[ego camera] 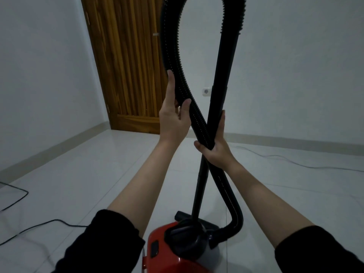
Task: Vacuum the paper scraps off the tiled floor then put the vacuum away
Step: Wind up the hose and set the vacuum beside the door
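A person's 2 hands, left hand (173, 117) gripping the looped hose (189, 107) and right hand (215, 148) clasping hose and wand (220, 91) together, apparently bundle the red vacuum (169, 247) for storage.

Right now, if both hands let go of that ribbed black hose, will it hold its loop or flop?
Probably flop: the corrugated hose already bends in a tall loop, suggesting little stiffness. The left hand steadies it, and the right hand pinches it against the rigid wand. Released, it would likely sag toward the red canister.
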The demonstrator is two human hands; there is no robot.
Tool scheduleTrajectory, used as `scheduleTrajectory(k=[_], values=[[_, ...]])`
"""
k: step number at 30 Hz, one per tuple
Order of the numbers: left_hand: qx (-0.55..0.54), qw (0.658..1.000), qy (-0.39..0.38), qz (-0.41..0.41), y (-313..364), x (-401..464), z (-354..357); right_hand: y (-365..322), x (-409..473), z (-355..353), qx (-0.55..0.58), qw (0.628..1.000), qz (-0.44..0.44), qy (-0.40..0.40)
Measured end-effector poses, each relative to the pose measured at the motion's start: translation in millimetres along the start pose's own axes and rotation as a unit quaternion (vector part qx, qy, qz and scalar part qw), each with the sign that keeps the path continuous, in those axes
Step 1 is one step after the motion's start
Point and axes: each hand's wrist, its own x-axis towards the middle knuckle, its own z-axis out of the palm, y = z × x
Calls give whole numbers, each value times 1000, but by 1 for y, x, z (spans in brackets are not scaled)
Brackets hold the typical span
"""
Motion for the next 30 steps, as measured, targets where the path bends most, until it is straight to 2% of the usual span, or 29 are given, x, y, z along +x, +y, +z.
scheduleTrajectory(k=[5, 10, 16, 23, 30], values=[[-1, 998, -37, -45, -14, -8, -1, 4, 9, 5, 2, 1000, -21, -3], [50, 992, -116, -15, -33, -35, 2, 2, 13, 10, 23, 998, -52, -8], [77, 992, -102, 25, -48, -37, -5, 10, 15, 19, 53, 997, -49, -13], [66, 994, -83, 27, -51, -26, -9, 36, 9, 19, 28, 994, -98, -43], [74, 994, -56, 50, -57, -53, -3, 36, 11, 26, 25, 991, -127, 24]])
